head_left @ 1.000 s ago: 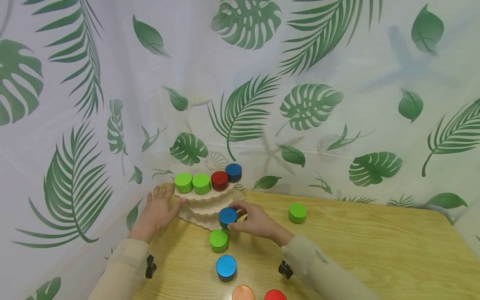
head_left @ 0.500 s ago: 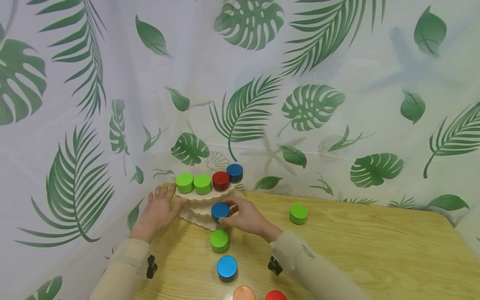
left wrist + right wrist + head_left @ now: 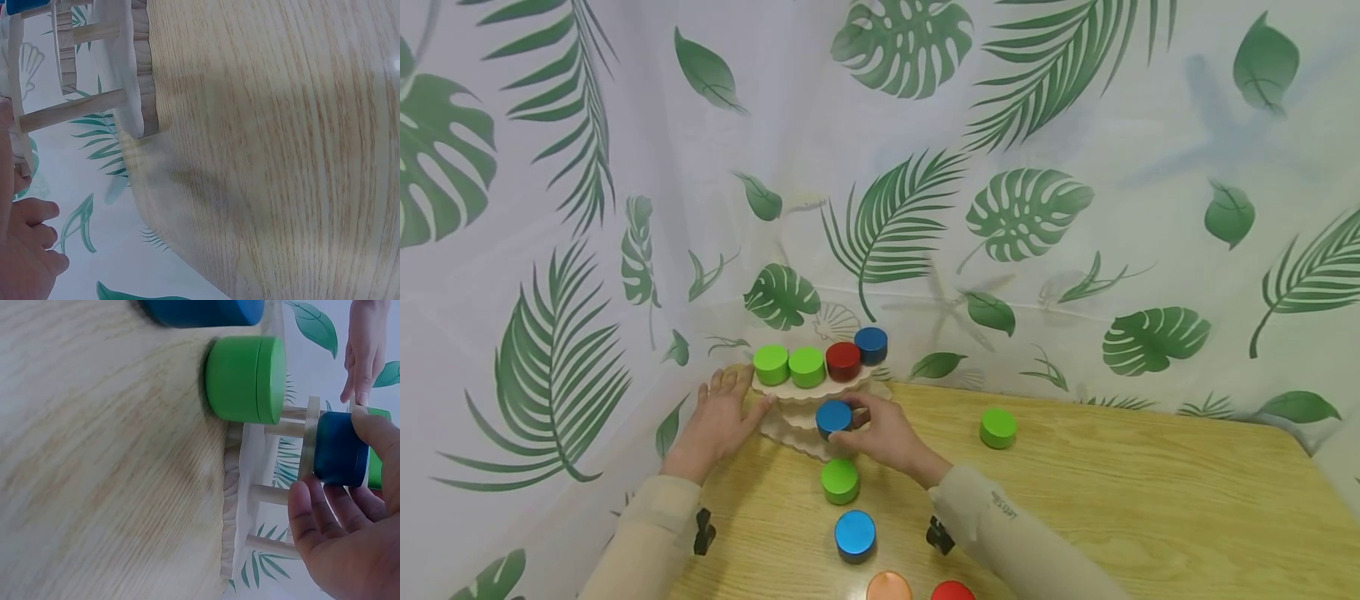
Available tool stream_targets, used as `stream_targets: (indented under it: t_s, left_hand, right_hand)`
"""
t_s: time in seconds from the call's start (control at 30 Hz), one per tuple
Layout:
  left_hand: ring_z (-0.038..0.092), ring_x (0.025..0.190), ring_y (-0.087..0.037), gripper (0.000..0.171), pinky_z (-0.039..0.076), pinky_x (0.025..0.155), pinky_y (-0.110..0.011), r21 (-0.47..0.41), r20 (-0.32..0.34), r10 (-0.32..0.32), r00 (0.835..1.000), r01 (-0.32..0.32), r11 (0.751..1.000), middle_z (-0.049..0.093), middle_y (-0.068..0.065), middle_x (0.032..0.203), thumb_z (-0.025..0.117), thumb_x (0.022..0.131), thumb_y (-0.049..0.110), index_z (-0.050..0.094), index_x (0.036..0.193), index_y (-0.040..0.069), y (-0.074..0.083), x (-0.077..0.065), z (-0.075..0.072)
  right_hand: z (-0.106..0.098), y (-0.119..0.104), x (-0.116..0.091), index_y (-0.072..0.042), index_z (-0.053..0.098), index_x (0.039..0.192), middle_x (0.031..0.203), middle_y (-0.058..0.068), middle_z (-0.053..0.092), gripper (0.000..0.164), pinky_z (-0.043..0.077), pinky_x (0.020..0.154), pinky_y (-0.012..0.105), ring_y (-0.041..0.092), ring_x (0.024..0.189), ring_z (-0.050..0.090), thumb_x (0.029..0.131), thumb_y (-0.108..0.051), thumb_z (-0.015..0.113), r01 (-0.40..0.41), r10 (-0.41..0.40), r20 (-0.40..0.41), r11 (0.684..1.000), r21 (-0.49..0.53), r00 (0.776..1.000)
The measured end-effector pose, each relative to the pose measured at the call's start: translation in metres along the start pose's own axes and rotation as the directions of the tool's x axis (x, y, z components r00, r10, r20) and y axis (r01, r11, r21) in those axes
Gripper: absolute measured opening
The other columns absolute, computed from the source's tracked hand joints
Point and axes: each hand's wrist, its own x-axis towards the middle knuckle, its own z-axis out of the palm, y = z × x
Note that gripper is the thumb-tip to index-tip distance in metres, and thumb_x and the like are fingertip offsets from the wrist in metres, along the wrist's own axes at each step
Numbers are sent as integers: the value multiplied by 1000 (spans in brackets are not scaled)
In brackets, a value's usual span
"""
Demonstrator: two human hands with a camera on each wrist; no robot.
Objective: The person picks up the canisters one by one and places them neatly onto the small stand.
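My right hand (image 3: pixel 883 437) pinches a dark blue round lidded tin (image 3: pixel 834 418) between thumb and fingers. In the right wrist view the base of this blue tin (image 3: pixel 340 449) is right at the middle board of a pale wooden three-tier stand (image 3: pixel 797 437) with scalloped edges. My left hand (image 3: pixel 718 421) rests at the stand's left end, its thumb touching the top tier's corner. Along the top tier stand two green tins (image 3: pixel 807 367), a dark red tin (image 3: pixel 843 361) and another blue tin (image 3: pixel 871 346). Part of the middle tier is hidden behind the held tin.
On the wooden table (image 3: pixel 1097 508), a green tin (image 3: pixel 839 482) sits before the stand. Nearer me are a lighter blue tin (image 3: pixel 855 536), an orange tin (image 3: pixel 889 587) and a red tin (image 3: pixel 952 592). Another green tin (image 3: pixel 997 427) stands right. A leaf-print curtain (image 3: pixel 1045 275) hangs behind.
My right hand has moved left and slightly back, carrying the blue tin from the stand's right front to its middle tier. My left hand has stayed at the stand's left end.
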Motion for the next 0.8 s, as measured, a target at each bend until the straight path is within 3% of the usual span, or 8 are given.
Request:
stream_targets:
  t_s: [0.4,0.8]
  left_hand:
    - [21,155,-60,81,17,125,-75,15,13,-1,1000,1,1000,31,-38,164,44,110,54,29,163,-6,3,0,-3]
    - [22,155,-60,82,18,125,-75,18,9,0,1000,0,1000,32,-37,164,44,110,55,30,163,-5,2,1,-3]
  right_hand:
    - [6,-5,2,-7,67,136,117,8,74,56,62,78,28,18,98,68,88,-28,89,-20,19,-50,999,-35,999]
    - [10,-4,4,-4,67,138,128,15,74,49,63,92,37,26,106,72,91,-7,80,28,-28,-31,1000,-2,999]
